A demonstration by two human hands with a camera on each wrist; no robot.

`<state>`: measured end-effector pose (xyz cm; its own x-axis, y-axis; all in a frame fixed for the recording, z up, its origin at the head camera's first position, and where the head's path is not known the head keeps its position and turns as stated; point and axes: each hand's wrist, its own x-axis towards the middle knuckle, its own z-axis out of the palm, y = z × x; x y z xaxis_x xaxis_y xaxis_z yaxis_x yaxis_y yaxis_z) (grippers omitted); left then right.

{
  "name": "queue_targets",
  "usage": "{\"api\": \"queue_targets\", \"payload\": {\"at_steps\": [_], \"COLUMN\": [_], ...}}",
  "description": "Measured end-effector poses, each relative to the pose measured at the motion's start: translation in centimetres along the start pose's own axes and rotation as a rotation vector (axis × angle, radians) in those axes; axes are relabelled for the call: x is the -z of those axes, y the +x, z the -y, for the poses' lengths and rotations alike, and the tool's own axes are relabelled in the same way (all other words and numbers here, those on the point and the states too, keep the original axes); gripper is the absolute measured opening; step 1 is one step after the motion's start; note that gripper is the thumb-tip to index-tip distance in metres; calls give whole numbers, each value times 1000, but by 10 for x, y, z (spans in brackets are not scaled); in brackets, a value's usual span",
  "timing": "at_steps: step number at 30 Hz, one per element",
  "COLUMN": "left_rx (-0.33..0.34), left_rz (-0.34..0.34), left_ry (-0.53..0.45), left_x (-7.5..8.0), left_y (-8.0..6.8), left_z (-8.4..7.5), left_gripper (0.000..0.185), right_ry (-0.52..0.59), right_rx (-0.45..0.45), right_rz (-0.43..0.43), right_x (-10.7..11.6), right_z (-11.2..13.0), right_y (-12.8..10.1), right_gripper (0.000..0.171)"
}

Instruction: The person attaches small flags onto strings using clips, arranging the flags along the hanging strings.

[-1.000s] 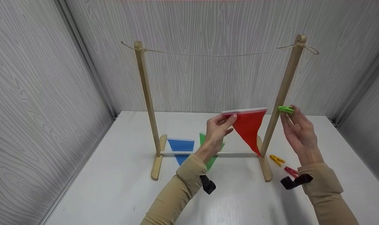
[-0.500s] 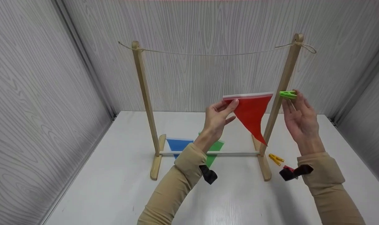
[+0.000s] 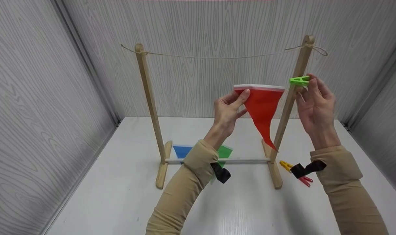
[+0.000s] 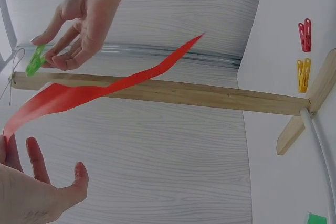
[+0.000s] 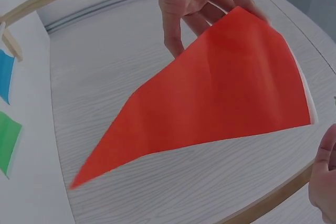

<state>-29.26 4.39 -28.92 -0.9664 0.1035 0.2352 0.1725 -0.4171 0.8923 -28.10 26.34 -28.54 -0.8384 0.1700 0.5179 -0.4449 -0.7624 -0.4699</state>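
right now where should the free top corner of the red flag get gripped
Pinch the red flag on its white top band at the right corner, coming from the right side. The left hand already pinches the left corner, and the band there hangs level and unobstructed near the right hand.

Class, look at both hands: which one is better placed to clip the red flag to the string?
Probably the right hand: it pinches the green peg beside the red flag, just below the string. The left hand holds the flag's corner.
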Motion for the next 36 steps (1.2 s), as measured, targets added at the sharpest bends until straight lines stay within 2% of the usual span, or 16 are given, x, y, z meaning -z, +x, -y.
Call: {"api": "queue_targets", "payload": {"at_steps": [10,18,23,25,28,34,36], "left_rx": [-63,-86,-125,-131,-122,-85,-79], "left_rz": [-5,3,7,-3,-24,-60,-67], "left_ry": [-12,-57,-78,-78,-92,-177,-186], "left_x": [-17,-33,-40,-43,-47,-56,-58], "left_y": [13,21,24,25,26,29,30], "left_z": [-10,-14,-16,-17,-18,-24,-27], "left_gripper": [30,29,28,27,25,21,23], "right_ry": [-234,-410,-519,-524,-532,-689,-698], "right_rx": [182,305,342,329,315,363,353], "right_rz": [-62,-10,31,42,47,19,11], "right_x": [-31,-45,-53,-55,-59,-66,-69], "right_z": [1,4,10,12,15,16,16], "right_y": [16,27,37,40,45,53,56], "right_gripper": [25,26,26,25,25,20,18]}}
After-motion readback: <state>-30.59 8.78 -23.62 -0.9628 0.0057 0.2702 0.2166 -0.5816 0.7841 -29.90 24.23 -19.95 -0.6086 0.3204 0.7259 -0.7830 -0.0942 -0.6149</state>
